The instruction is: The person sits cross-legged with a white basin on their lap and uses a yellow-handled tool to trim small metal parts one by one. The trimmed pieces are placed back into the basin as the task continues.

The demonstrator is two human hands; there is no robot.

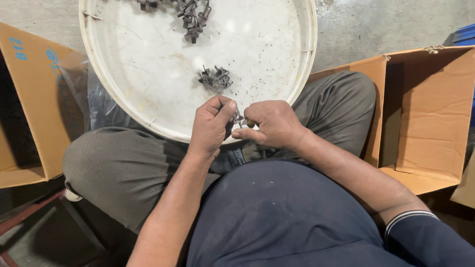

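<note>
My left hand and my right hand meet over the near rim of a round white tray, which rests on my knees. Between the fingertips of both hands is a small grey metal part. My right hand also grips a small tool with a brown wooden end against that part. A small cluster of dark metal parts lies in the tray just beyond my hands. More such metal parts lie at the tray's far side.
An open cardboard box stands at my right, another cardboard box at my left. A clear plastic bag hangs by the left box. The floor is bare concrete. A blue crate corner shows at far right.
</note>
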